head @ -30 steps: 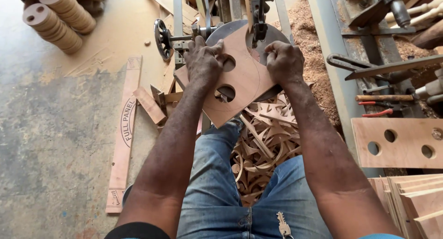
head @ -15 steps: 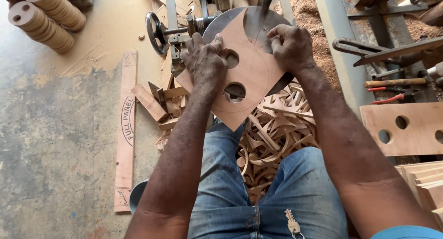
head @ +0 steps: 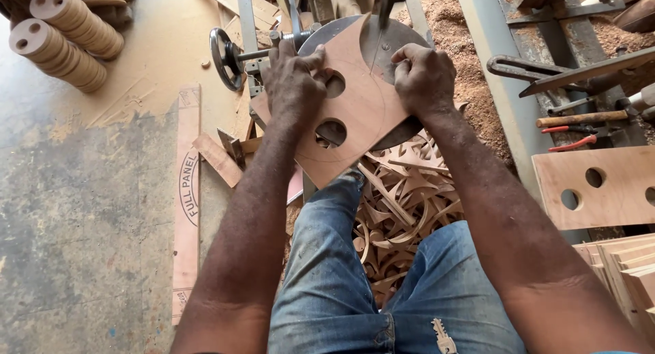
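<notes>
Firmly pressing, left hand (head: 293, 84) and right hand (head: 424, 77) both clamped on plywood panel (head: 361, 115) flat on saw tabletop (head: 402, 132), at blade (head: 379, 16). Risk: fingertips near blade, slip likely cuts. Offcuts (head: 402, 204) piled below.

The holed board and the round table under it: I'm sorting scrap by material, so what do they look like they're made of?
The board, pressed down by both hands, looks like thin plywood or similar sheet wood: flat, matte reddish-brown, cleanly cut holes. The table looks like bare grey metal with a dull sheen, dusted with sawdust.
</notes>
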